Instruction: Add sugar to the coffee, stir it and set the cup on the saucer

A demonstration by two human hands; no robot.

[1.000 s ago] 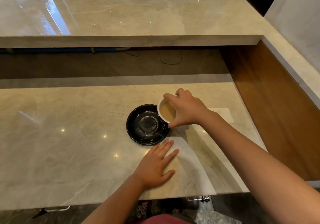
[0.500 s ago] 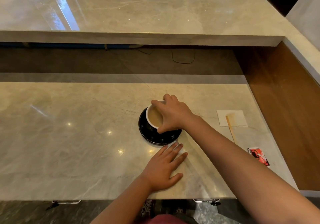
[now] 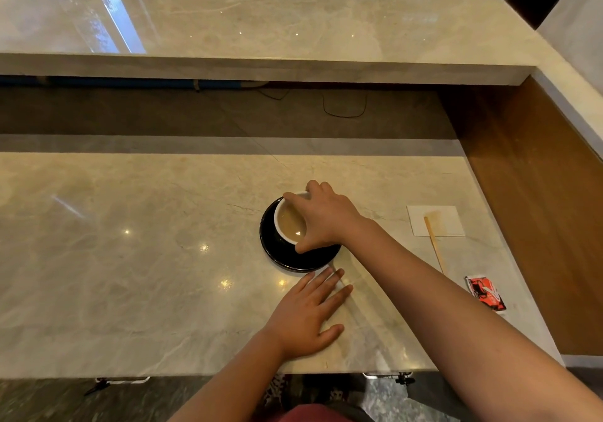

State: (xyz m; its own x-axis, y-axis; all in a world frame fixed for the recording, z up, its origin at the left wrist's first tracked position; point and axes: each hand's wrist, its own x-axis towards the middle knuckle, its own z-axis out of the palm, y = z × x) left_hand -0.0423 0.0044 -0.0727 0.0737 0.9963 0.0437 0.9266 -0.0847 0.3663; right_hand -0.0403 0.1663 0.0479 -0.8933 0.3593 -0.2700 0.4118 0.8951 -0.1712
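Observation:
A white cup [image 3: 281, 222] of light brown coffee stands on the black saucer [image 3: 287, 258] in the middle of the marble counter. My right hand [image 3: 323, 219] wraps the cup's right side, thumb near the front rim and fingers over the far rim. My left hand [image 3: 306, 317] lies flat on the counter just in front of the saucer, fingers spread, holding nothing. A wooden stirrer [image 3: 434, 242] rests partly on a white napkin [image 3: 435, 221] to the right. A torn red sugar packet [image 3: 485, 292] lies further right, near the counter's front.
A raised marble ledge [image 3: 261, 66] runs across the back, with a dark recess and cables beneath it. A wooden side panel [image 3: 538, 209] bounds the counter on the right. The counter's front edge [image 3: 195, 374] is close to my body.
My right hand carried the cup leftward from beside the saucer and set it down on the saucer. My left hand stayed flat on the counter.

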